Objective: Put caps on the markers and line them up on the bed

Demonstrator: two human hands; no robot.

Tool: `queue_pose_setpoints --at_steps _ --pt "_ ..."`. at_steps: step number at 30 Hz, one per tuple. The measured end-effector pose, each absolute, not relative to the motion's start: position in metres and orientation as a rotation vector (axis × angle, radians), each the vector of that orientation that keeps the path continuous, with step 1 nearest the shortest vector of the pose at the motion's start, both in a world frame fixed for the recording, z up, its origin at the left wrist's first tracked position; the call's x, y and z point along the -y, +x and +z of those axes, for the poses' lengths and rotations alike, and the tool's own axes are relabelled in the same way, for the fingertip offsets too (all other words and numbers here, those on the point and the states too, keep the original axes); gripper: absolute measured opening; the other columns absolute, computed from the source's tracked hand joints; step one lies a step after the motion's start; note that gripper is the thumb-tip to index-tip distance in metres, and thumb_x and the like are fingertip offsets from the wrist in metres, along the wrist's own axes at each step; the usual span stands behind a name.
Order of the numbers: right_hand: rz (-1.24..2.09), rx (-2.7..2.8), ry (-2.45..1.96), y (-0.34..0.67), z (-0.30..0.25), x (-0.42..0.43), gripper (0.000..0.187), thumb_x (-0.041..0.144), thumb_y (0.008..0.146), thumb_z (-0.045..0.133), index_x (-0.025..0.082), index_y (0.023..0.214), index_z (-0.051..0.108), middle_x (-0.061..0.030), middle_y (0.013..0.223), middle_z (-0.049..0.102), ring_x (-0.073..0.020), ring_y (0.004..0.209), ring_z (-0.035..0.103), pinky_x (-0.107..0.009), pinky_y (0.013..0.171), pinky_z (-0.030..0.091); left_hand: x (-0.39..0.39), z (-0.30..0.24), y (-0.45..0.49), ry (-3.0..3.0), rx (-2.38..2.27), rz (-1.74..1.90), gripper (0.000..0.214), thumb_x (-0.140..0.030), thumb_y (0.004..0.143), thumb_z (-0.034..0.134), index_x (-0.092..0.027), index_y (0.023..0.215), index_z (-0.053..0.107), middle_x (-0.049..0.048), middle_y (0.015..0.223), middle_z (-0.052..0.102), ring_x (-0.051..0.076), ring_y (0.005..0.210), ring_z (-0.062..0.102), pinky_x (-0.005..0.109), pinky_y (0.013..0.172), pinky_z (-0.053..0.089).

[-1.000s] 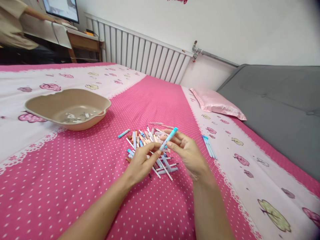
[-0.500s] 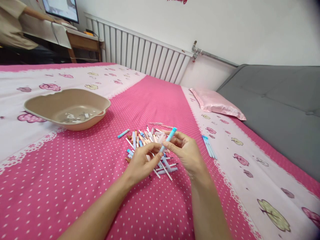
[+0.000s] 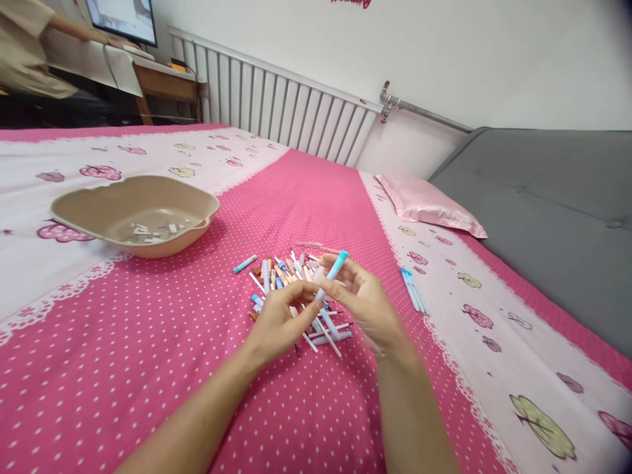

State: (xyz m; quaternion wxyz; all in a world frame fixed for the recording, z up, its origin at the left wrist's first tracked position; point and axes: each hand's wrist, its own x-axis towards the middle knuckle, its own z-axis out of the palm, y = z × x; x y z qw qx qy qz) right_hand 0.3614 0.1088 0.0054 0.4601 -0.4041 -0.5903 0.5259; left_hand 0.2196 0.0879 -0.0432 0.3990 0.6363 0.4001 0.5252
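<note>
A light blue pen (image 3: 331, 276) with a brighter blue end tilts up to the right between my hands. Its lower end is pinched between thumb and fingers of my left hand (image 3: 289, 313). My right hand (image 3: 368, 299) has its thumb against the barrel and its curled fingers behind it. Underneath lies a loose pile of pens and pen parts (image 3: 270, 273), with white tubes, thin refills and blue, peach and brown pieces; my hands hide some of it. A short blue pen piece (image 3: 245, 264) rests left of the pile. Several blue pens (image 3: 413, 289) lie together on the right.
A beige basin (image 3: 133, 191) holding small white bits stands at left on the pink dotted bedspread (image 3: 316, 191). A pink pillow (image 3: 429, 204) lies by the grey headboard (image 3: 553, 191). At the far left a person (image 3: 24, 49) sits at a desk (image 3: 165, 82) with a monitor.
The pen stays in nearly the same place between my hands. My right hand's fingers have shifted slightly around it, and the view has moved a little.
</note>
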Motion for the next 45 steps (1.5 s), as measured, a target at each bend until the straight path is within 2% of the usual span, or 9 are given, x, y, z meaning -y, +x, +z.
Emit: queue_pose_setpoints --at_steps 3,7,18,29,34,39,45 --pt "1.430 1.435 -0.880 0.3651 0.0076 -0.1065 0.039 0.030 0.072 0.069 0.025 0.110 0.059 -0.0058 0.117 0.062 -0.0200 0.111 0.056 -0.036 0.094 0.046 -0.0874 -0.0420 0.2180 1.567 -0.996 1.307 0.018 -0.025 0.083 0.054 -0.013 0.093 0.063 0.0038 0.082 0.064 0.013 0.073 0.059 0.024 0.066 0.045" --pt "1.497 1.437 -0.843 0.3677 0.0073 -0.1072 0.037 0.025 0.076 0.064 0.025 0.113 0.059 -0.0044 0.108 0.067 -0.0184 0.105 0.060 -0.039 0.096 0.043 -0.0859 -0.0406 0.2167 1.536 -0.987 1.295 0.019 -0.023 0.083 0.052 -0.014 0.094 0.064 0.0021 0.077 0.063 0.012 0.068 0.056 0.022 0.062 0.043" --pt "1.435 1.394 -0.938 0.3659 0.0057 -0.1091 0.036 0.024 0.065 0.073 0.022 0.100 0.065 -0.0025 0.089 0.069 -0.0166 0.087 0.063 -0.033 0.082 0.048 -0.0847 -0.0381 0.2180 1.545 -1.031 1.310 0.016 -0.022 0.080 0.053 -0.013 0.089 0.063 0.0024 0.076 0.063 0.011 0.066 0.056 0.022 0.061 0.044" --pt "1.233 1.456 -1.057 0.3627 0.0033 -0.1114 0.040 0.029 0.061 0.077 0.019 0.098 0.064 -0.0008 0.078 0.065 -0.0159 0.078 0.061 -0.034 0.082 0.046 -0.0869 -0.0406 0.2212 1.571 -1.046 1.356 0.015 -0.021 0.076 0.061 -0.013 0.089 0.062 0.0038 0.078 0.066 0.013 0.070 0.060 0.023 0.063 0.047" --pt "1.311 1.406 -1.026 0.3594 0.0083 -0.1079 0.047 0.030 0.059 0.078 0.020 0.102 0.060 -0.0031 0.088 0.066 -0.0174 0.085 0.062 -0.034 0.082 0.047 -0.0868 -0.0399 0.2208 1.548 -1.035 1.362 0.015 -0.023 0.076 0.061 -0.013 0.087 0.062 0.0046 0.079 0.066 0.014 0.071 0.060 0.025 0.066 0.047" --pt "1.472 1.396 -0.897 0.3634 0.0108 -0.1055 0.043 0.030 0.074 0.067 0.024 0.114 0.056 -0.0058 0.109 0.065 -0.0177 0.099 0.061 -0.035 0.090 0.046 -0.0866 -0.0391 0.2180 1.466 -0.935 1.299 0.020 -0.027 0.083 0.053 -0.014 0.093 0.064 0.0026 0.075 0.062 0.014 0.072 0.058 0.024 0.064 0.044" --pt "1.498 1.435 -0.885 0.3654 0.0084 -0.1059 0.038 0.026 0.074 0.066 0.024 0.112 0.060 -0.0040 0.103 0.069 -0.0182 0.098 0.062 -0.037 0.090 0.047 -0.0854 -0.0400 0.2153 1.452 -0.938 1.263 0.021 -0.028 0.083 0.050 -0.016 0.092 0.065 0.0012 0.076 0.063 0.012 0.066 0.055 0.023 0.061 0.042"
